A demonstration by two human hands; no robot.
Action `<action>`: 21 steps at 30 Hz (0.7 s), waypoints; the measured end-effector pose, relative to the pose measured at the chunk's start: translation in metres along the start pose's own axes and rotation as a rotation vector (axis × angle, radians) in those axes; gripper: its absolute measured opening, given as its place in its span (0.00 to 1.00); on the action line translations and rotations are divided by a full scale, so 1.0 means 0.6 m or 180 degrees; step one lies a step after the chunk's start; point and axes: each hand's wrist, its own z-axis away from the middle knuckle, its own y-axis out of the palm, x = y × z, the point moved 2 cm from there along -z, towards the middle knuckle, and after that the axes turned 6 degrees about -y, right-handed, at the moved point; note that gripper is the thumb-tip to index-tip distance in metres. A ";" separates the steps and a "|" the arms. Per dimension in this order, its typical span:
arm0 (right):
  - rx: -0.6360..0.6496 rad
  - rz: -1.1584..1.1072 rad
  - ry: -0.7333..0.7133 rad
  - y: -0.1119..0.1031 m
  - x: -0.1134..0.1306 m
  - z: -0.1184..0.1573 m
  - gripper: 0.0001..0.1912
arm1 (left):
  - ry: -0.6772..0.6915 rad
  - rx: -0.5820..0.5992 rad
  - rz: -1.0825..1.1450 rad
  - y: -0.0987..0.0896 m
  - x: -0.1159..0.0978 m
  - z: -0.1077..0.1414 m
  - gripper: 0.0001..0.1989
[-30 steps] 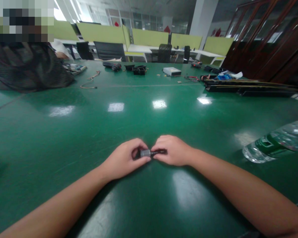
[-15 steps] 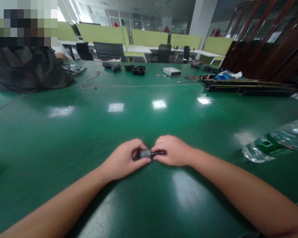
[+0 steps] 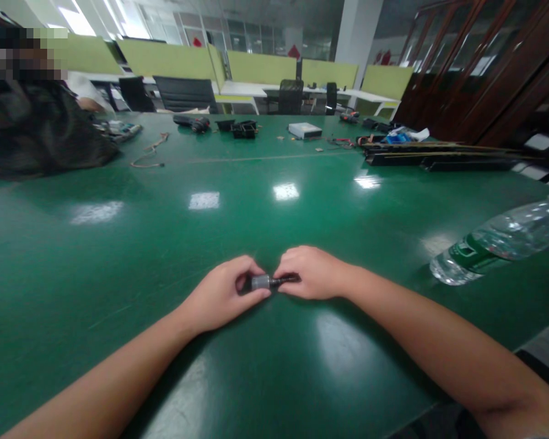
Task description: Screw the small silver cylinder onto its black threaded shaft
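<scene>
In the middle of the green table [image 3: 238,231] a small grey cylinder [image 3: 260,281] lies low between my hands, on or just above the surface. My left hand [image 3: 226,292] is closed round it, thumb in front and fingers behind. From the cylinder's right end runs a thin, dark, ribbed stem [image 3: 283,279]. My right hand [image 3: 312,273] grips this stem between thumb and fingers. The exact kind of the piece is too small to tell, and its left end is partly hidden by my left hand.
A clear plastic bottle [image 3: 473,254] with a green label lies on its side at the right. A dark backpack [image 3: 41,128] stands far left, near a person. Along the back are a cable [image 3: 146,164], black parts [image 3: 244,129], a white box [image 3: 304,130] and dark strips [image 3: 402,158].
The view has turned slightly right, so the whole scene sits further left. Both hands keep their hold on the cylinder and stem, with little visible movement.
</scene>
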 end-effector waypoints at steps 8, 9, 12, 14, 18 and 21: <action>0.0277 0.0041 0.0564 -0.009 0.028 -0.001 0.13 | 0.0010 -0.0016 0.0002 -0.001 -0.001 -0.001 0.15; 0.0209 -0.0017 0.0596 -0.005 0.026 0.000 0.13 | 0.0009 -0.0027 0.0007 -0.001 -0.001 -0.001 0.15; -0.0031 -0.0178 0.0580 0.007 0.017 0.006 0.11 | 0.0011 -0.0038 0.0021 -0.001 -0.002 0.000 0.14; -0.0197 -0.0316 0.0512 0.013 0.011 0.010 0.10 | 0.0009 -0.0036 0.0026 -0.001 -0.004 0.001 0.14; -0.0460 -0.0591 0.0411 0.021 0.003 0.016 0.10 | 0.0010 -0.0043 0.0031 -0.001 -0.005 0.001 0.14; -0.0565 -0.0581 0.0370 0.025 0.004 0.016 0.09 | 0.0009 -0.0032 0.0044 -0.001 -0.005 0.001 0.13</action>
